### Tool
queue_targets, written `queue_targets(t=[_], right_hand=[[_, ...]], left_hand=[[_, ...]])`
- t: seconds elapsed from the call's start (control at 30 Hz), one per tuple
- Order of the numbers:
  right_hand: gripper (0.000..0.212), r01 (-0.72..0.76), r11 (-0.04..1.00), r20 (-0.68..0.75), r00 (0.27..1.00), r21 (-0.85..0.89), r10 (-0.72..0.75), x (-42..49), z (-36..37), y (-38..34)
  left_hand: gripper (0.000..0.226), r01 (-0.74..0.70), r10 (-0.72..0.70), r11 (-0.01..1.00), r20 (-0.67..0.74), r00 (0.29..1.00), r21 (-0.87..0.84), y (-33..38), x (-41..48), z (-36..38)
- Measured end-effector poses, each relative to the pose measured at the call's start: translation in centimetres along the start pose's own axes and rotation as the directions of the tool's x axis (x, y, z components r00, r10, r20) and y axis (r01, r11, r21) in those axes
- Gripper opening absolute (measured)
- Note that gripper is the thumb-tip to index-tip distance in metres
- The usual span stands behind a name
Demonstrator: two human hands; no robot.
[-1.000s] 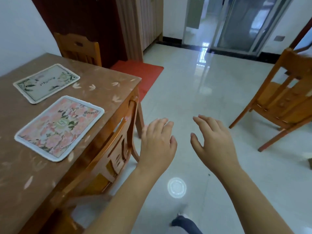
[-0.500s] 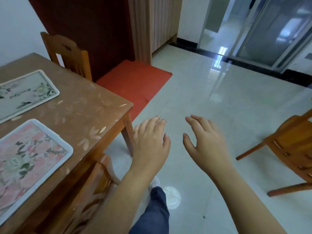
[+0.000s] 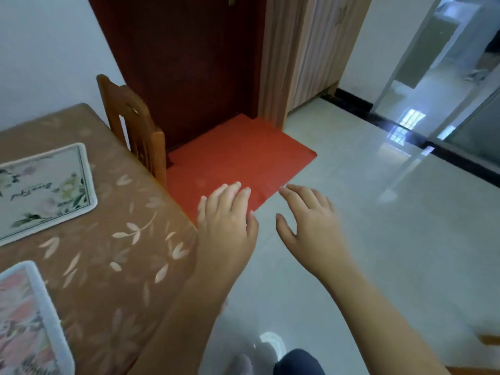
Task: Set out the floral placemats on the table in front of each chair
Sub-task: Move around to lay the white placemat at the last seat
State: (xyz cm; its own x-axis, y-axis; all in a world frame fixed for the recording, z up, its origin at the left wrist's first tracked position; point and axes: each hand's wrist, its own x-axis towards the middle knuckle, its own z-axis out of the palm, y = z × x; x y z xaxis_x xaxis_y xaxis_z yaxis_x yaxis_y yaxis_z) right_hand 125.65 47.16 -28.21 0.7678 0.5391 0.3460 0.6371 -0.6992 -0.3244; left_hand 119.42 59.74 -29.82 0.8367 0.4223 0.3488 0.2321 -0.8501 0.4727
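Brown worktop [image 3: 113,266] sits left, green placemat [image 3: 46,190] and pink placemat [image 3: 27,320] flat on it; I've turned toward the end chair [image 3: 135,125], but left hand [image 3: 227,223] and right hand [image 3: 311,226] are spread, holding no mat.

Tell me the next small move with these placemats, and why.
Probably fetch another placemat. The left hand and right hand hold nothing, fingers relaxed, above the floor off the table corner. The green placemat by the chair and the pink placemat nearer the camera already lie flat on the table; no spare one is in view.
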Motion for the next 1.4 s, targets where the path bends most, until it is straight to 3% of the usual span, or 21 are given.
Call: queue_targets(t=[0.2, 0.4, 0.67, 1.0, 1.4], right_hand=[[0.040, 0.096, 0.992, 0.052, 0.994, 0.088, -0.100, 10.8, 4.3, 4.0], [0.043, 0.215, 0.958, 0.123, 0.963, 0.192, -0.241, 23.1, 6.2, 8.4], [0.045, 0.423, 0.853, 0.153, 0.863, 0.304, -0.482, 36.1, 8.8, 9.5], [0.042, 0.616, 0.657, 0.115, 0.686, 0.434, -0.719, 44.7, 16.3, 2.8], [0.041, 0.764, 0.387, 0.063, 0.417, 0.516, -0.907, 53.5, 25.0, -12.3]], left_hand=[[0.035, 0.093, -0.091, 0.990, -0.027, 0.995, 0.102, -1.4, 8.5, 3.5], [0.033, 0.254, -0.230, 0.956, -0.164, 0.959, 0.146, -0.7, 18.5, 7.0], [0.039, 0.451, -0.393, 0.874, -0.284, 0.875, 0.179, -1.9, 27.3, 8.1], [0.031, 0.718, -0.608, 0.682, -0.435, 0.664, 0.142, -9.5, 31.4, 7.1], [0.040, 0.860, -0.654, 0.511, -0.646, 0.394, 0.007, -24.2, 35.0, 1.2]])
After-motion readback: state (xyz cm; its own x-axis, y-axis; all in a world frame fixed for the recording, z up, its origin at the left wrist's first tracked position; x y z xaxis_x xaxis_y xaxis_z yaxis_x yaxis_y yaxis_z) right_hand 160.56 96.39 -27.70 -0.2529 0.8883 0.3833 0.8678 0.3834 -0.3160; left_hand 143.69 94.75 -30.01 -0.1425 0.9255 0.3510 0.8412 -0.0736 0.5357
